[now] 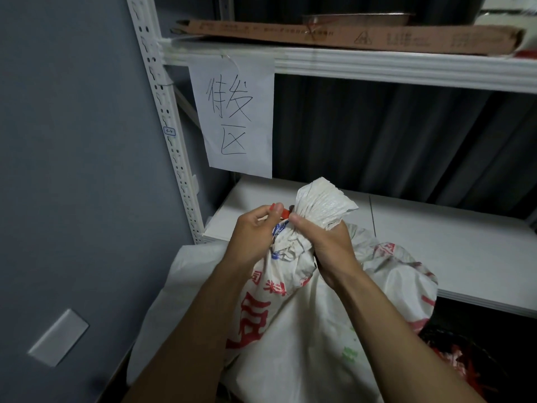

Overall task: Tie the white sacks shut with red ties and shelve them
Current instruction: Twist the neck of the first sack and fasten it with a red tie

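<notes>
A white woven sack [305, 324] with red printed characters stands in front of the white shelf [453, 254]. Its mouth is gathered into a bunched neck [319, 203] that sticks upward. My right hand [325, 245] is shut around that neck just below the bunch. My left hand [255, 231] pinches the end of a red tie [283, 212] at the left side of the neck. The tie runs from my left fingers to the neck; the rest of it is hidden behind the sack and my fingers.
A second white sack [174, 289] lies behind and left of the first. A paper sign [235, 117] hangs from the upper shelf beam [377, 65], with a flat cardboard box [348, 36] above. The slotted upright [171, 135] stands left, grey wall beyond. Red ties [453, 362] lie lower right.
</notes>
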